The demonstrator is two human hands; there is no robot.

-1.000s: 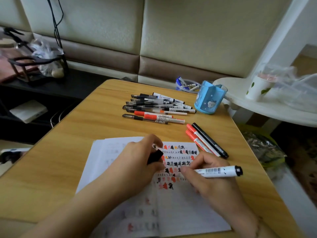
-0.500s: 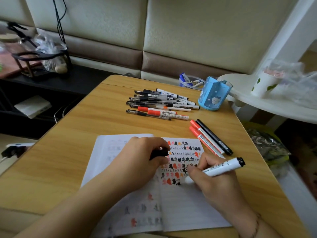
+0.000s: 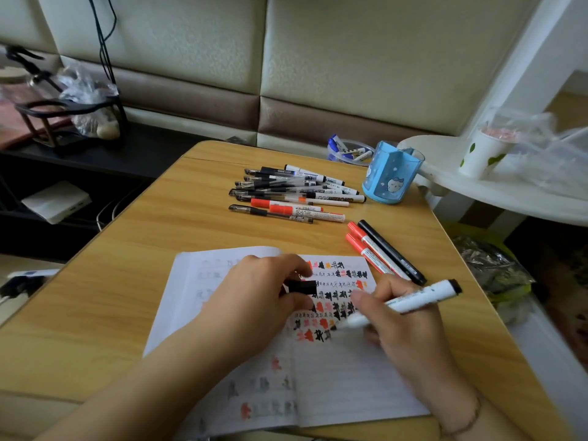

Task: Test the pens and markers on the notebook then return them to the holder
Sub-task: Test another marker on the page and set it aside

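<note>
An open notebook (image 3: 350,383) lies on the wooden table (image 3: 159,265), its right page filled with red and black test marks. My right hand (image 3: 404,329) grips a white marker (image 3: 413,300) with its tip down on the page. My left hand (image 3: 261,297) rests on the notebook and pinches the marker's black cap (image 3: 302,287). A pile of several pens and markers (image 3: 292,195) lies further back. Two red markers (image 3: 369,249) and a black one (image 3: 391,253) lie beside the notebook. The blue pen holder (image 3: 391,176) stands at the back right.
A white side table (image 3: 509,192) with a paper cup (image 3: 483,151) and plastic bags stands to the right. A clear tub of blue markers (image 3: 346,151) sits behind the holder. A padded wall is behind, a dark shelf to the left.
My right hand has moved the marker tip lower on the page, to the bottom row of marks. My left hand keeps hold of the cap.
</note>
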